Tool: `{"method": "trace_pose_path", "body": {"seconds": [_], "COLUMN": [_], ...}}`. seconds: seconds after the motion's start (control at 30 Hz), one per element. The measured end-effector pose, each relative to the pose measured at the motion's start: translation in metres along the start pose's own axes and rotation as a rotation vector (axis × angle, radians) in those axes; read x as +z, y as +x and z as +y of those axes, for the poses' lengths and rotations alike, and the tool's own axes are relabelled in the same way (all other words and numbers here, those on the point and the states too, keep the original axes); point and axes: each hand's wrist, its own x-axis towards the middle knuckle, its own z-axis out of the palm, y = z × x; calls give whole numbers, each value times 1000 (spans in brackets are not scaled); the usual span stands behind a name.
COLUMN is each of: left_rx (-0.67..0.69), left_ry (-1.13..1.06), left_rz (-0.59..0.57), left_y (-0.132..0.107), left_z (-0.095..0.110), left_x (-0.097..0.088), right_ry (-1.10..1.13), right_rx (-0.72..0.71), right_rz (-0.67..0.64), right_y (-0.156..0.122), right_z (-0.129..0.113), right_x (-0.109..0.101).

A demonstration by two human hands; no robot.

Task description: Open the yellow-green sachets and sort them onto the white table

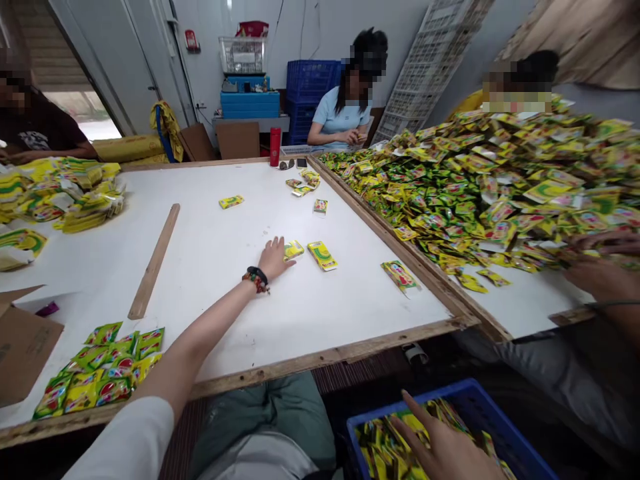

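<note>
My left hand (273,260), with a beaded bracelet on its wrist, is stretched out over the white table. Its fingers are spread, and the thumb and index finger lie around the near end of a small yellow-green box (295,250). Just right of that is another yellow box (323,255). Low at the right, my right hand (443,443) hovers over a blue crate (500,413) with its fingers apart and nothing visible in them. Yellow packets (385,447) fill the crate, partly hidden by this hand.
Green-yellow sachets (100,373) lie at the near left beside a cardboard box (25,353). A wooden strip (155,263) crosses the table. Beyond a wooden rail (395,240) rises a large packet heap (475,187). Another person's hand (600,267) works there. A red bottle (275,147) stands behind.
</note>
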Motion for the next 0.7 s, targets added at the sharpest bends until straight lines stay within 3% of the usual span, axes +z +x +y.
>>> {"method": "trace_pose_path", "body": {"seconds": [0.07,0.17,0.27,0.33,0.4,0.43,0.53,0.6,0.7], "left_rx": [-35,-50,-19,31,105,120,-30,-136,-248], "left_ry": [25,49,49,16,-97,-183,-404,-494,-584], "left_rz": [5,-21,-114,-201,-234,-195,153,298,375], "left_y": [24,25,-12,-50,-92,-112,-160,-179,-190], "left_z": [-3,-2,5,14,24,29,43,50,57], "left_x": [-1,-2,-6,-11,-14,-13,6,29,64], "right_ry": [100,234,264,282,384,483,916,1197,1518], "right_rx": [-104,-293,-396,-472,-586,-622,-560,-464,-371], "right_rz": [59,236,471,506,393,309,94,-20,-213], "right_y": [3,20,48,67,80,82,76,65,54], "right_z": [-6,-41,-82,-108,-130,-140,-160,-165,-160], "right_x": [5,17,28,32,36,38,51,62,70]}}
